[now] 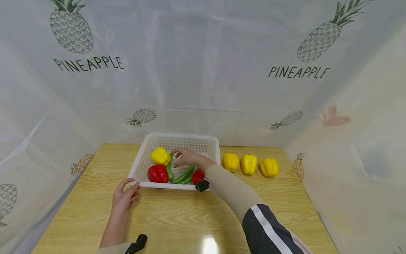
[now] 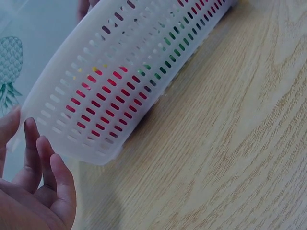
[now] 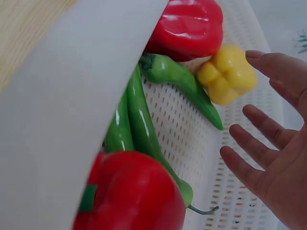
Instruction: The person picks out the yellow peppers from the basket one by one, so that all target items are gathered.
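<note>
A white perforated plastic basket (image 1: 172, 185) stands at the back of the table. My left hand (image 1: 124, 199) holds its front left corner by the rim, with fingers outside the wall. Above the inside of the basket is my right hand (image 1: 189, 158), fingers spread and holding nothing. Nearest to it are a yellow bell pepper (image 3: 228, 74) and a green chili pepper (image 3: 180, 79). A red bell pepper (image 1: 157, 173) lies at the front left inside. More long green chilies (image 3: 144, 122) lie in the middle, beside another red bell pepper (image 3: 144, 191), partly covered by my right arm in the head view.
Three yellow bell peppers (image 1: 248, 164) form a row on the wooden table (image 1: 177, 215), right of the basket. A white sheet (image 1: 190, 70) printed with pineapples hangs behind and at both sides. My right sleeve (image 1: 234, 190) crosses the basket's front right corner.
</note>
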`<state>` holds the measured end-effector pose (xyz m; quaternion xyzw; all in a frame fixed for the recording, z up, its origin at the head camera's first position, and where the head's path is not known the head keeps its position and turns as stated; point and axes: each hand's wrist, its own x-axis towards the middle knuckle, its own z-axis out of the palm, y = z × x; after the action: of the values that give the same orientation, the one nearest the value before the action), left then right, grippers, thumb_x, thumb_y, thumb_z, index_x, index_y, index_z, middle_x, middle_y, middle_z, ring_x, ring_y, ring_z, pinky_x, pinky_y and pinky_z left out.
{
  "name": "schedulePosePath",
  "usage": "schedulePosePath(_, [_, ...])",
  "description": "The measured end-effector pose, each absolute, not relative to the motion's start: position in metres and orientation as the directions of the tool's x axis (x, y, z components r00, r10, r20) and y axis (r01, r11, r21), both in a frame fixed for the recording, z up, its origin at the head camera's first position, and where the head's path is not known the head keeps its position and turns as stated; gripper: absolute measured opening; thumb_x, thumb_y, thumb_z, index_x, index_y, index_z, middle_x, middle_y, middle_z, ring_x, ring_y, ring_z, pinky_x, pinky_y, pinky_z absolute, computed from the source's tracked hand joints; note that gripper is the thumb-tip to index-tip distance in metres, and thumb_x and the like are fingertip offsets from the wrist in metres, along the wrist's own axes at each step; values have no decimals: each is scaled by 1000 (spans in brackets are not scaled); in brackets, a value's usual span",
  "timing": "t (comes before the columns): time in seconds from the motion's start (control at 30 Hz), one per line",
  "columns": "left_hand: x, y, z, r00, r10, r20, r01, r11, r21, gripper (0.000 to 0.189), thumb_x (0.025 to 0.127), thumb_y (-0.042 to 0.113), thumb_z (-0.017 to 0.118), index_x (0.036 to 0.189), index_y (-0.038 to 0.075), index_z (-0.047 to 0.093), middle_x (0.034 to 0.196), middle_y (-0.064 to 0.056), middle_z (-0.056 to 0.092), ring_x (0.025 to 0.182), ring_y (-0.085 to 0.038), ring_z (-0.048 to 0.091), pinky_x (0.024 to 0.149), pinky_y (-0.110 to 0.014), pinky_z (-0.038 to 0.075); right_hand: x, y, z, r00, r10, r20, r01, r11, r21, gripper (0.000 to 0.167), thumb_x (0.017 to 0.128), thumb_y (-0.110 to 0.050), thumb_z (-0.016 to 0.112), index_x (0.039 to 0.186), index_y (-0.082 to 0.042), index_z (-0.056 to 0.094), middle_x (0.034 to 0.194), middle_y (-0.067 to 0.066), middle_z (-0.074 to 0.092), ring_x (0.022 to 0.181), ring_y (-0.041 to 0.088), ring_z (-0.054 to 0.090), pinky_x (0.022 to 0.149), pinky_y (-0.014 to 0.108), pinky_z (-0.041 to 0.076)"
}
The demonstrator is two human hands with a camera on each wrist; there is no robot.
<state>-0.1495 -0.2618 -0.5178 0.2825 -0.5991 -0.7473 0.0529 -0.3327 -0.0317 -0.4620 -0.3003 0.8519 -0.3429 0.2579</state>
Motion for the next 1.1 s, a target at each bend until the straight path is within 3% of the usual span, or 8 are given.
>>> schedulePosePath(0.27, [-150,-261,-517,-841,-397,-367,-265,-290,920,28,93,19,70,114,20,51,73,10,68,68,-7,62,66,-24,55,-343,-41,-468,-681,-696,-226,-311,555,-771,58,87,-15,74,140,-15,50,139,19,49,122,31,49,98,45,44])
schedulePosePath(0.57, [-153,-262,-519,-826,-414,-383,-271,-305,913,33,92,20,70,118,18,50,75,8,69,68,-8,63,67,-26,56,-351,-58,-480,-651,-730,-206,-345,527,-777,58,87,-8,74,140,-15,51,143,13,47,129,33,44,101,45,42])
schedulePosePath(0.9, [-151,-265,-521,-834,-399,-381,-286,-278,917,39,92,24,71,123,17,49,78,9,69,70,-6,64,68,-25,56,-358,-72,-486,-688,-689,-227,-331,577,-747,56,83,-9,78,134,-20,58,143,4,49,131,26,43,102,43,41])
schedulePosePath(1.1, [-150,-265,-522,-839,-392,-378,-290,-265,919,39,92,26,70,124,18,49,79,10,69,70,-6,63,69,-25,55,-360,-73,-489,-688,-676,-264,-263,572,-777,55,83,-6,77,132,-23,59,142,6,48,130,28,44,93,41,48])
